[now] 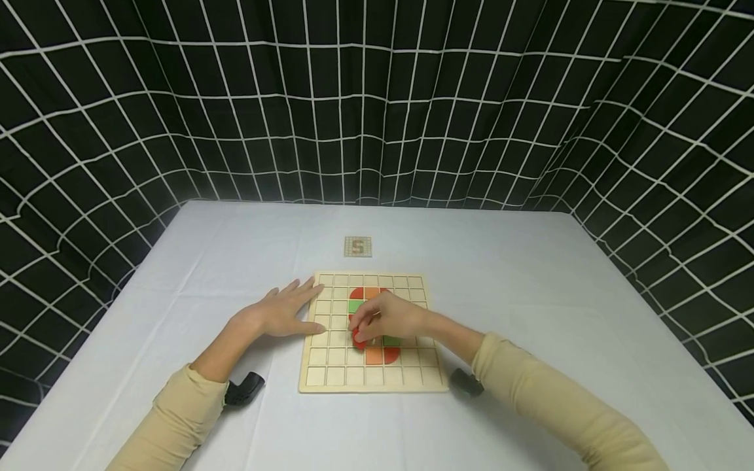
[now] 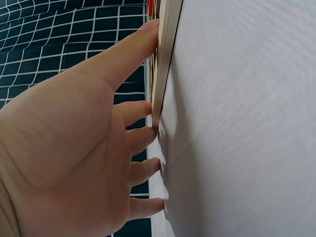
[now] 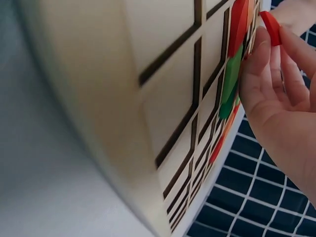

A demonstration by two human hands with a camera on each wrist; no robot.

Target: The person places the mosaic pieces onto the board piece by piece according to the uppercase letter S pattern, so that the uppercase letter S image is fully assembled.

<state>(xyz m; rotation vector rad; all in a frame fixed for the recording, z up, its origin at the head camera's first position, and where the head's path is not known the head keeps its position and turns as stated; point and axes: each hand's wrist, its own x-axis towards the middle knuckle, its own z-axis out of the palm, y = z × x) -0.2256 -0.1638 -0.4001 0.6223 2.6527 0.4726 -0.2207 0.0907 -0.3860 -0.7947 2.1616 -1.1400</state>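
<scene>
A square wooden grid board (image 1: 336,376) lies on the table, with red, orange and green tiles in some cells. My right hand (image 1: 385,318) is over the middle of the board. Between thumb and fingers it pinches a red tile (image 3: 271,28) with a curved edge, tilted off the grid. My left hand (image 1: 277,315) rests at the board's left side, fingers spread. In the left wrist view its thumb (image 2: 133,47) touches the board's edge, and the palm holds nothing. The right hand covers some of the tiles in the head view; a green tile (image 1: 391,341) shows below it.
Behind the board lies a small gridded card (image 1: 358,246) marked with an S-like figure. A white cloth (image 1: 501,275) covers the table. Black curtains with white grid lines (image 1: 377,118) stand around the back and sides. Dark devices (image 1: 244,389) sit under both wrists.
</scene>
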